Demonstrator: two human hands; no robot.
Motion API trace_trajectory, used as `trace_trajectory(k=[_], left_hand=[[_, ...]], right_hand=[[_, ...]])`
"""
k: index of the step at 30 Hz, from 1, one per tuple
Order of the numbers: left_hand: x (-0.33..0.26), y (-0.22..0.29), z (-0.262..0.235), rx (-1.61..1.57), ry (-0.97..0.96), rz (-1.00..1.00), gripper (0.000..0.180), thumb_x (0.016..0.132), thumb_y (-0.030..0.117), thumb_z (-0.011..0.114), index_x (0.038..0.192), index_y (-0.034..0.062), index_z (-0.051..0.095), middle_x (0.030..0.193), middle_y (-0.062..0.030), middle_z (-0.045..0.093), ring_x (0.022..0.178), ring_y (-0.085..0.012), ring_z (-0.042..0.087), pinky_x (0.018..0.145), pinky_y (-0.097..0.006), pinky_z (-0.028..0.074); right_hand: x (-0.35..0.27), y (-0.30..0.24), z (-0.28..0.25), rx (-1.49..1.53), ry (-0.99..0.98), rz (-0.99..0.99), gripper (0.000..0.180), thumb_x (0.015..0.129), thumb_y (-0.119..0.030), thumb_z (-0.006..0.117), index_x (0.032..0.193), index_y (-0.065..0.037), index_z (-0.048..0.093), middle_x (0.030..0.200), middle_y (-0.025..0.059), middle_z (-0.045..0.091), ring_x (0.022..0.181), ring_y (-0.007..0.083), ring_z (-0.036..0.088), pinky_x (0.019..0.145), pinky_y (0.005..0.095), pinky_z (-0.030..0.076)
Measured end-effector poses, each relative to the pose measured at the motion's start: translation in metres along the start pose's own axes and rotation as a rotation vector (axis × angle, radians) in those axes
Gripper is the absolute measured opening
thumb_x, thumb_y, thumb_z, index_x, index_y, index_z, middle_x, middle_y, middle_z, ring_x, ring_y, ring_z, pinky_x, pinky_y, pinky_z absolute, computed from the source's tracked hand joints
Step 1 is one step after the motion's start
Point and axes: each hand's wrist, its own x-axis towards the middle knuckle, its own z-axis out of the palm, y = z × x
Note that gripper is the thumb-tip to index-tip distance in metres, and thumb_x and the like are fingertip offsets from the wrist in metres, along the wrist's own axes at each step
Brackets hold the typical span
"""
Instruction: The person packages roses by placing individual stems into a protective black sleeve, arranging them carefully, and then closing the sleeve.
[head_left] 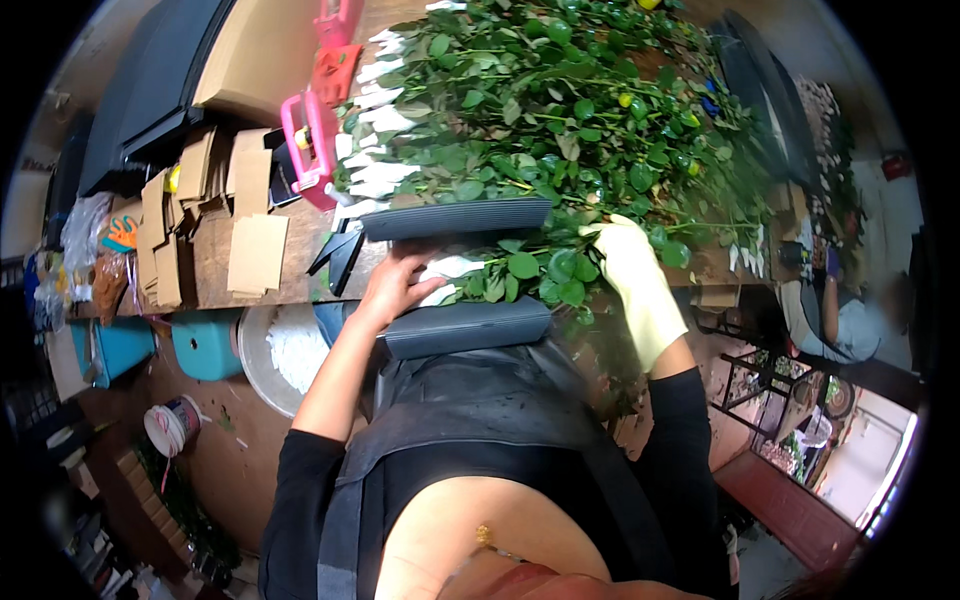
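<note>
From up here I look down on my left hand (395,285), bare, lying on the white paper wrap (447,268) of a bunch of stems (530,270) that sits in the gap between two dark ribbed bars, the far bar (455,217) and the near bar (467,326). The fingers (412,262) are spread flat and point toward the far bar; the paper lies under and just right of the fingertips, touching them. They press rather than grip, so this hand closes on nothing that I can see.

My right hand (630,262) wears a pale yellow glove (650,310). Its fingers (605,232) curl down into the leaves at the right end of the same bunch, with stems running off to the left from under them. Leaves hide the fingertips, so I cannot tell how far they close or whether they truly hold the stems.

The bunch lies crosswise between my two hands, at the near edge of the counter (215,262). Behind the far bar a big heap of leafy stems (560,110) covers the counter, with white wrapped ends along its left side. Left of it stands a pink tool (308,145), and further left lie cardboard pieces (255,250). Below the counter edge I see a metal bowl (262,365) with white scraps and a teal bin (205,345).
</note>
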Motion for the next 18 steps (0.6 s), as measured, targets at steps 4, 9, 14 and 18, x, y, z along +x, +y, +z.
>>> trace_trajectory(k=[4, 9, 14, 18], left_hand=[[0.001, 0.015, -0.010, 0.066, -0.037, -0.001, 0.052, 0.084, 0.029, 0.083, 0.130, 0.0139, 0.064, 0.107, -0.0181, 0.067, 0.090, -0.0314, 0.072, 0.081, -0.040, 0.061], [0.001, 0.015, -0.011, 0.087, -0.033, 0.059, 0.050, 0.086, 0.028, 0.081, 0.130, 0.0142, 0.062, 0.104, -0.0162, 0.066, 0.094, -0.0326, 0.068, 0.083, -0.043, 0.058], [0.004, 0.011, -0.011, 0.204, -0.044, 0.131, 0.049, 0.085, 0.029, 0.080, 0.129, 0.0147, 0.064, 0.104, -0.0138, 0.067, 0.101, -0.0354, 0.060, 0.090, -0.046, 0.049], [0.006, 0.026, -0.017, 0.395, -0.057, 0.223, 0.045, 0.088, 0.033, 0.075, 0.128, 0.0143, 0.065, 0.106, -0.0141, 0.066, 0.109, -0.0374, 0.054, 0.098, -0.049, 0.043]], right_hand=[[-0.015, -0.013, -0.016, -0.132, -0.009, -0.213, 0.040, 0.094, -0.003, 0.061, 0.133, 0.006, 0.056, 0.114, 0.0125, 0.075, 0.106, 0.0202, 0.069, 0.103, 0.0336, 0.050], [-0.048, -0.061, -0.101, -1.304, 0.444, -1.199, 0.031, 0.081, 0.008, 0.060, 0.110, 0.003, 0.071, 0.119, 0.0175, 0.073, 0.109, 0.0310, 0.069, 0.106, 0.0369, 0.049], [-0.098, -0.107, -0.197, -1.019, 0.825, -1.056, 0.036, 0.085, 0.002, 0.058, 0.118, -0.002, 0.071, 0.116, 0.0168, 0.072, 0.109, 0.0320, 0.068, 0.099, 0.0377, 0.051], [-0.145, -0.148, -0.182, -1.086, 0.351, -1.165, 0.031, 0.096, -0.011, 0.057, 0.123, -0.002, 0.068, 0.116, 0.0155, 0.071, 0.107, 0.0246, 0.068, 0.091, 0.0346, 0.054]])
